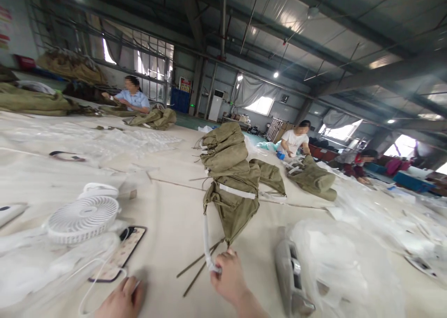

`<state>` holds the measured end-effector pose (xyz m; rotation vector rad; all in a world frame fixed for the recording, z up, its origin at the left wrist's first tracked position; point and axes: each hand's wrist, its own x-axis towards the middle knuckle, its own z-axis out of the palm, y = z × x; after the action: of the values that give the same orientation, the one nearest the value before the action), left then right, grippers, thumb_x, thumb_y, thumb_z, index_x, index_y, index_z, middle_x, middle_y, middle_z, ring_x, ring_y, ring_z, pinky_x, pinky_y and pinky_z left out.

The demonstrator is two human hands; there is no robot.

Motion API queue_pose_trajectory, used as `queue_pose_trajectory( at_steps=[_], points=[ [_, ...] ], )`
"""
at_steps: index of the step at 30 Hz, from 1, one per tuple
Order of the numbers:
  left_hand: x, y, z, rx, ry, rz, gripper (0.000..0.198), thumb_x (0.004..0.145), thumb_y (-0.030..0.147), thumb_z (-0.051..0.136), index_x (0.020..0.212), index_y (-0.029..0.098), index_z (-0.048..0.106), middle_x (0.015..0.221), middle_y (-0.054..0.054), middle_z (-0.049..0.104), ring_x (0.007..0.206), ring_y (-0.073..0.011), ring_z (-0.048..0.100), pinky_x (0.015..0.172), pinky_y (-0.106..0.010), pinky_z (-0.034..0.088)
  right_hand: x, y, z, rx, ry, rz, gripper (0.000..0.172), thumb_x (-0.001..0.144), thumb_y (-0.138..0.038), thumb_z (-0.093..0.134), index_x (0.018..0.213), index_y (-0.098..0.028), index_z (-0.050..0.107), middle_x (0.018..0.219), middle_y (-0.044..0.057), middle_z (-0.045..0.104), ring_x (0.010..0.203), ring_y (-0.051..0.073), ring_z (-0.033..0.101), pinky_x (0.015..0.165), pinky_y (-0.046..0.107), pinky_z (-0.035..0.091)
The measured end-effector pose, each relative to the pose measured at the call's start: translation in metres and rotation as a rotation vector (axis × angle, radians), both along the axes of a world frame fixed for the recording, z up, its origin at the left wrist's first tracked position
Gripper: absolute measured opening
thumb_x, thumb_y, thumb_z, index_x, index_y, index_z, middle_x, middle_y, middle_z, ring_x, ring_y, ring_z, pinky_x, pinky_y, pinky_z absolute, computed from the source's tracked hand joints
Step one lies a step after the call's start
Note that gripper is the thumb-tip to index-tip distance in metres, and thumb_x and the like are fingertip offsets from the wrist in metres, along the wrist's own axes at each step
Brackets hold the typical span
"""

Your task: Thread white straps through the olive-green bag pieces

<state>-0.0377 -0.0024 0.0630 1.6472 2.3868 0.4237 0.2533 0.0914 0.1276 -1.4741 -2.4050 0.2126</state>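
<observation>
An olive-green fabric piece (237, 211) lies on the pale table, its lower corner pointing toward me. My right hand (228, 274) is closed at that corner, gripping the end of a white strip (206, 236) that curves down from the fabric. Two thin dark cords (193, 278) stick out to the left of this hand. More folded olive garments (226, 145) are stacked just behind the piece. My left hand (124, 299) is at the bottom edge beside the phone, fingers curled; whether anything is between them is unclear.
A white fan (84, 218) and a patterned phone (120, 257) with a white cable lie at left. A grey tape dispenser (293, 278) stands right of my right hand, beside clear plastic bags (344, 262). Three people work across the table, with more olive garments (312, 178) near them.
</observation>
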Motion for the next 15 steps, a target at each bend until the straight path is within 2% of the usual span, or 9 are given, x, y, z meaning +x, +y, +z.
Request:
queue_pose_trajectory(
  at_steps=[4,7,9,12,15],
  points=[
    [0.001,-0.005,0.008,-0.008,0.076,-0.023,0.040,0.088,0.036,0.024,0.091,0.018,0.060,0.100,-0.011,0.067,0.086,-0.0264,0.067,0.076,-0.036,0.048,0.017,-0.061,-0.014,-0.042,0.097,-0.032,0.008,0.068,-0.017,0.058,0.071,-0.020,0.051,0.078,0.002,0.059,0.086,0.021,0.050,0.077,0.033,0.034],
    [0.002,-0.001,0.015,-0.023,0.019,-0.038,0.041,0.088,0.038,0.025,0.087,0.018,0.061,0.094,-0.010,0.069,0.083,-0.0256,0.066,0.074,-0.034,0.048,0.040,-0.092,-0.013,-0.069,0.112,-0.039,0.012,0.063,-0.015,0.058,0.070,-0.020,0.049,0.078,0.002,0.058,0.087,0.021,0.050,0.078,0.033,0.034],
    [0.012,0.007,0.024,0.005,-0.044,-0.092,0.045,0.090,0.040,0.023,0.086,0.018,0.062,0.089,-0.009,0.070,0.082,-0.0241,0.066,0.074,-0.033,0.048,0.052,-0.108,-0.016,-0.071,0.114,-0.025,0.015,0.060,-0.015,0.059,0.070,-0.020,0.049,0.079,0.002,0.057,0.088,0.021,0.050,0.081,0.034,0.034],
    [0.045,0.026,0.044,0.182,-0.060,-0.301,0.048,0.092,0.040,0.022,0.091,0.017,0.064,0.098,-0.010,0.070,0.092,-0.0224,0.064,0.085,-0.034,0.046,0.062,-0.124,-0.040,-0.101,0.088,0.026,0.017,0.058,-0.020,0.064,0.068,-0.021,0.051,0.078,0.002,0.058,0.087,0.022,0.052,0.081,0.034,0.036],
    [0.087,0.047,0.060,0.365,0.001,-0.585,0.041,0.093,0.035,0.029,0.098,0.017,0.066,0.119,-0.009,0.064,0.115,-0.0223,0.054,0.106,-0.039,0.033,0.064,-0.132,-0.081,-0.181,0.000,0.071,0.017,0.063,-0.024,0.066,0.060,-0.023,0.049,0.066,0.001,0.058,0.078,0.021,0.054,0.076,0.035,0.038]
  ],
)
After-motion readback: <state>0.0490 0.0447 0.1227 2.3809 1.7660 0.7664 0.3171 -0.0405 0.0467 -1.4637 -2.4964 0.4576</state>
